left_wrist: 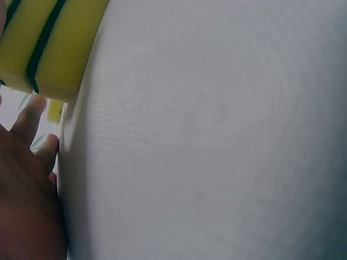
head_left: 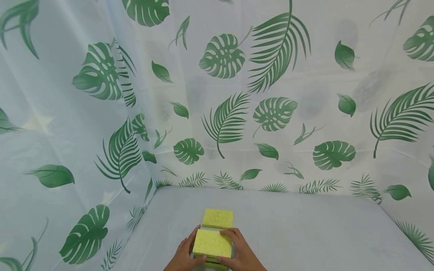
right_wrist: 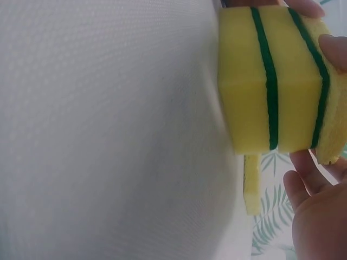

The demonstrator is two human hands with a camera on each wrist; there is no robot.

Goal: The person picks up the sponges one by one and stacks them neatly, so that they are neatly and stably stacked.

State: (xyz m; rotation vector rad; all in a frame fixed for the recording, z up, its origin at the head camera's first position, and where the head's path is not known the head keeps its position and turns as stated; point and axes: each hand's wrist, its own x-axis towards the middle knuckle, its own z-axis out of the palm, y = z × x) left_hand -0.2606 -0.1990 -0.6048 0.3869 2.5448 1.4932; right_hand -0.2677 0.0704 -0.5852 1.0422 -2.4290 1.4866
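A thin, pored yellow sponge (head_left: pixel 212 243) tops a stack of sponges near the front of the table. Beneath it lie two thicker yellow sponges (right_wrist: pixel 246 81), each with a dark green scouring layer. My left hand (head_left: pixel 184 253) holds the top sponge from the left, its thumb at the near edge and fingers along the side. From the right, my right hand (head_left: pixel 242 251) grips the same sponge, thumb at the near corner and a fingertip on the far corner. In the left wrist view, the stack's green-striped sponges (left_wrist: pixel 65 49) stand beyond the fingers.
Just behind the stack, another thin yellow sponge (head_left: pixel 218 218) lies flat on the white-covered table (head_left: pixel 305 226). White curtains with green leaf prints (head_left: pixel 230 124) close off the back and both sides.
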